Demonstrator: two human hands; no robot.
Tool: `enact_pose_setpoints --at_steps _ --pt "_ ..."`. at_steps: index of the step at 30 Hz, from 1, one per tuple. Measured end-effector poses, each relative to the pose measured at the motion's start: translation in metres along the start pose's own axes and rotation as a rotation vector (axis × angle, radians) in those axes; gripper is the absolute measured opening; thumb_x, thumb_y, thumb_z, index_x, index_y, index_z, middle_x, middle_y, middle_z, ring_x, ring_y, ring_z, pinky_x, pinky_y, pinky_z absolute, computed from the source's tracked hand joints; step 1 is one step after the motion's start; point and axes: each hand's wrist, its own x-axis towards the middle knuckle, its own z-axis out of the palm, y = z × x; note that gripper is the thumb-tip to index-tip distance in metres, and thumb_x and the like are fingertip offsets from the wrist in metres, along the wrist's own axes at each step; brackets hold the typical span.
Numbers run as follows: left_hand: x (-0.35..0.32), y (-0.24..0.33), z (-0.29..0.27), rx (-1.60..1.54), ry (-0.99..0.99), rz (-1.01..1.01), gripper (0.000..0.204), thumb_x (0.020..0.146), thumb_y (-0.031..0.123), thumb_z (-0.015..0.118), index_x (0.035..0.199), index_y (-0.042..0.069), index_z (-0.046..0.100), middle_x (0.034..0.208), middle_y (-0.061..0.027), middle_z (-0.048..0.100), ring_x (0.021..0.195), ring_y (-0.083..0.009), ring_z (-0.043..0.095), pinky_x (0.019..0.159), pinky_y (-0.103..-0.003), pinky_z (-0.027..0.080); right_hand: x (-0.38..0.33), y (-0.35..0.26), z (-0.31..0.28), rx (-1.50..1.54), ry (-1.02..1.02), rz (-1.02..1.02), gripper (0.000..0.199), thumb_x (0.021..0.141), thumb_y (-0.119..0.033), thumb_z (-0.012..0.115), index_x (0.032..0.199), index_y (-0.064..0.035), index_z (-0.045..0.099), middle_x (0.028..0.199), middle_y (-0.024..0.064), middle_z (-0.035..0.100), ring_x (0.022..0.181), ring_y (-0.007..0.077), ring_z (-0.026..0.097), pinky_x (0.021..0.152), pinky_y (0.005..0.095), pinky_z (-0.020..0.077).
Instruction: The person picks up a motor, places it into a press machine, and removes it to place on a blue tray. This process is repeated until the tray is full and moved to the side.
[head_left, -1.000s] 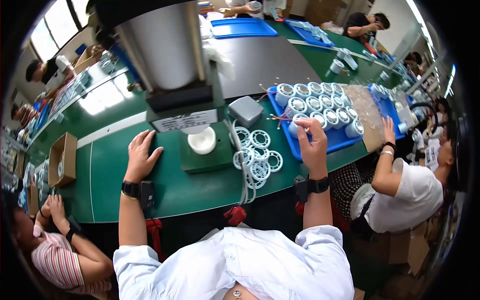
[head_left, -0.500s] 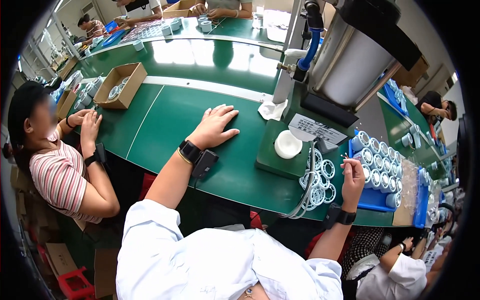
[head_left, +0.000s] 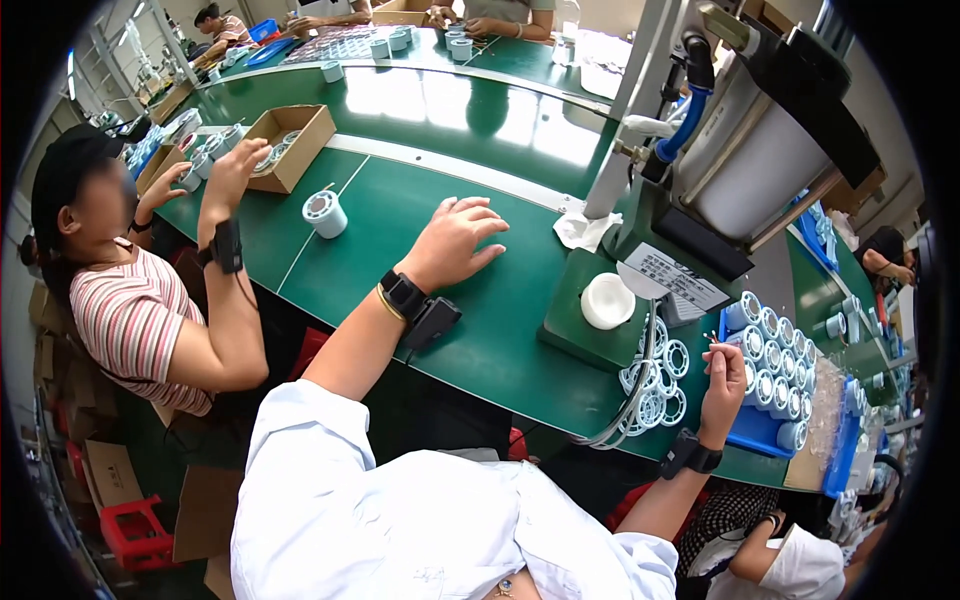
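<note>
Now: left hand [head_left: 455, 240] flat on green table [head_left: 400, 210], grip spread, empty; right hand [head_left: 722, 375] beside blue tray [head_left: 765, 430], grip pinching thin stick [head_left: 712, 338] above white rings [head_left: 655, 385].

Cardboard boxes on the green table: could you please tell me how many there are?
2: one open cardboard box beside the co-worker's raised hand, another cardboard box at the far edge; others may be hidden.

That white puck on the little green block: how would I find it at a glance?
Start at the big white cylinder machine on the green table. Below it sits a raised green block bearing one white round puck. Unlike the open white rings beside it, it is solid and alone.
</note>
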Motion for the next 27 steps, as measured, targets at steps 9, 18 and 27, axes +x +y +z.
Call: enact_pose_setpoints --at_steps 9,18,27 --pt "-0.091 -0.099 -0.117 0.026 0.004 -0.508 0.081 0.077 0.033 0.077 0.146 0.014 0.040 0.138 -0.0145 0.051 0.131 -0.0279 0.045 0.109 -0.041 0.035 0.002 0.000 -0.001 0.005 -0.049 -0.008 0.014 0.100 -0.014 0.053 0.100 -0.0042 0.063 0.088 -0.0008 0.061 0.074 0.0043 0.048 0.068 0.0179 0.0392" --pt "-0.088 -0.042 -0.061 -0.646 0.043 -0.456 0.077 0.075 0.013 0.080 0.142 0.006 0.043 0.124 -0.0071 0.058 0.116 -0.0163 0.055 0.098 -0.031 0.045 0.003 -0.019 0.010 -0.020 -0.031 0.025 0.013 0.099 -0.012 0.053 0.099 -0.0036 0.063 0.087 -0.0006 0.061 0.076 0.0044 0.051 0.068 0.0187 0.0392" --pt "0.022 0.104 0.005 -0.764 0.176 -0.003 0.059 0.073 0.018 0.084 0.121 0.002 0.054 0.107 -0.0066 0.065 0.099 -0.0155 0.062 0.088 -0.029 0.050 0.002 -0.013 0.010 0.014 -0.029 -0.001 0.014 0.098 -0.012 0.053 0.100 -0.0025 0.063 0.086 -0.0003 0.061 0.075 0.0051 0.050 0.067 0.0192 0.0388"
